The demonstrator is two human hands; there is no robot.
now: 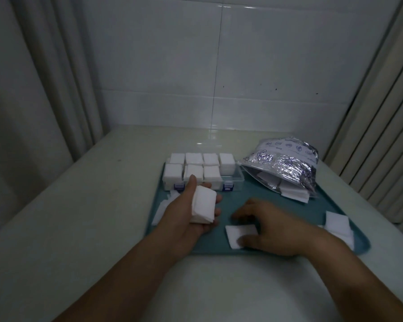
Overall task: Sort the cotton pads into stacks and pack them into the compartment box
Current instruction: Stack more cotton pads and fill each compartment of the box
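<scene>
The left hand [191,212] is palm-up above the near-left part of the tray [272,205], with thumb and fingers curled around a stack of cotton pads [203,207], gripping it at both sides. The right hand [272,228] lies palm-down on the tray, fingers spread and relaxed, with the thumb pressing on a loose pad [239,234] that lies flat on the tray floor; the fingers are not seen to close around anything. The 2 hands are apart, the left slightly farther from the camera. Just behind the left hand, the clear compartment box [233,182] stands at the far-left end of the tray, with 2 purple latches on its near wall. 7 compartments hold white pad stacks; the near-right compartment shows no pads. Loose pads [165,205] lie at the tray's left edge, partly hidden by the left wrist. A further pile of pads [337,224] sits at the tray's near-right corner. At the far right, a silver foil bag [286,163] lies on its side, mouth open toward the camera, with pads [293,194] spilling from it onto the tray. The tray rests on a pale surface [79,217] against a tiled wall [265,66], with curtains [44,77] on both sides.
</scene>
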